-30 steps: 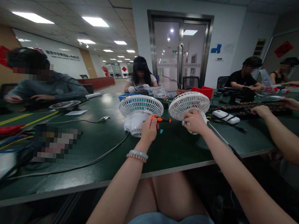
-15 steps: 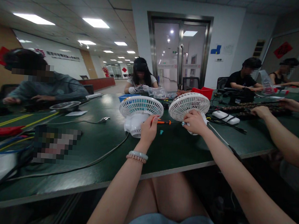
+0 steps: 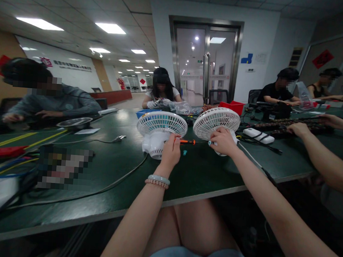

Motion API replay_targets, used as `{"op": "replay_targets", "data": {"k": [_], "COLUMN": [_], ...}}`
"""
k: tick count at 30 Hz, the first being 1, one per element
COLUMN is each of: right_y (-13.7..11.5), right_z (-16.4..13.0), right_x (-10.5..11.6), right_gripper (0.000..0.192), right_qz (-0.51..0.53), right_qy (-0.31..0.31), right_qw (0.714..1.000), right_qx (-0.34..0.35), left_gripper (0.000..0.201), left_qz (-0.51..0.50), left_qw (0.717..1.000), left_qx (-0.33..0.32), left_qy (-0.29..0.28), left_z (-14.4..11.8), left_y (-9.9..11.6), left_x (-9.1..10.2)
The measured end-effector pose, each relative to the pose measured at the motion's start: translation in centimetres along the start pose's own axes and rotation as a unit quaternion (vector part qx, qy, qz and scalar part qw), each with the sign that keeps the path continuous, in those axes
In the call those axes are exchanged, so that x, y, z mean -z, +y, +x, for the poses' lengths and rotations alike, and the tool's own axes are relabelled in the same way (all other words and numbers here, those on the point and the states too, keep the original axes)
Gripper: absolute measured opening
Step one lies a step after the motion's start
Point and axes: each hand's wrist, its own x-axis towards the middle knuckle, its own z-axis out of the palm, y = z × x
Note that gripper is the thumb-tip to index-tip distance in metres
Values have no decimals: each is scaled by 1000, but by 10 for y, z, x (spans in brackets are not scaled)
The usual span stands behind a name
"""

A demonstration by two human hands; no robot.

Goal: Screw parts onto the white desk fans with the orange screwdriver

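Observation:
Two white desk fans stand side by side on the green table: a left fan point(image 3: 154, 141) and a right fan point(image 3: 212, 122). My left hand point(image 3: 172, 154), beside the left fan's housing, is closed around the orange handle of a screwdriver point(image 3: 188, 141). Its thin shaft points right, toward my right hand point(image 3: 224, 141). Between my right fingertips is a small light-blue piece point(image 3: 210, 143), close to the shaft's tip; contact is too small to tell. My right hand lies against the right fan's lower side. A small teal piece point(image 3: 185, 153) rests on the table below the screwdriver.
A grey cord point(image 3: 119, 182) runs left from the left fan. A white power strip point(image 3: 259, 136) lies at the right, near another person's hands point(image 3: 300, 129). Behind the fans are a red bin point(image 3: 235, 106) and a blue tray point(image 3: 143, 113). Several people sit around the table.
Almost nothing differs. The view has shifted very slightly, and both hands keep their hold beside the two fans.

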Motion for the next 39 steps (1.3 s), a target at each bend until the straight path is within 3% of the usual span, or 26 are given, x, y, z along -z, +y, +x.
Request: {"op": "replay_targets", "data": {"k": [10,20,26,31,39], "right_y": [1,2,1,1,0], "right_z": [1,0,0,1,0], "right_x": [-2,-2,-1,0,0], "right_gripper": [22,21,22,22,22], "right_qz": [-4,2,1,-1,-3], "right_qy": [-2,5,-2,-4,-11], "right_qw": [1000,1000,1000,1000,1000], "right_qx": [-3,0,-2,-1,-1], "left_gripper": [31,35,30,24,22], "left_qz": [55,142,112,60,59], "left_qw": [997,990,994,998,998], "left_qx": [-56,1,13,-22,-25], "left_qy": [1,15,2,-11,-2], "left_z": [-2,0,-1,-3,-3], "left_y": [8,9,7,5,6], "left_x": [4,1,1,2,2]}}
